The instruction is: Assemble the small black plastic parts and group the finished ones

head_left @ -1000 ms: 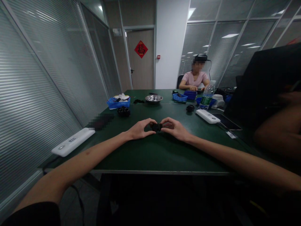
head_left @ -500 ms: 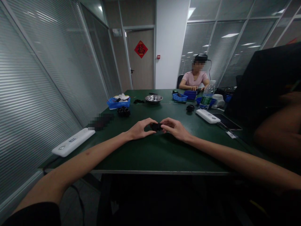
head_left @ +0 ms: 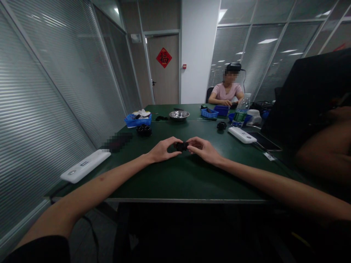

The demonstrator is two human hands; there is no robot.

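A small black part [head_left: 181, 146], roughly round, is held between my two hands just above the green table [head_left: 175, 179]. It is too dark and small to tell its kind. My left hand [head_left: 163, 150] grips it from the left, thumb below and fingers above. From the other side, my right hand [head_left: 203, 149] pinches its right end with thumb and fingertips. Black round pieces [head_left: 144, 130] lie in a cluster beyond my left hand, and another black piece [head_left: 221, 126] lies beyond my right.
Farther back stand a steel bowl [head_left: 179, 115], a blue basket [head_left: 138, 119] and a light-blue basket [head_left: 210, 113]. A bottle [head_left: 241, 111], a white power bank [head_left: 242, 135] and a phone [head_left: 265, 141] are at right. Another white power bank [head_left: 86, 165] lies left. A person [head_left: 227, 91] sits opposite.
My right thumb and fingers have shifted slightly on the black part's right end, which appears turned a little. My left hand stays almost still.
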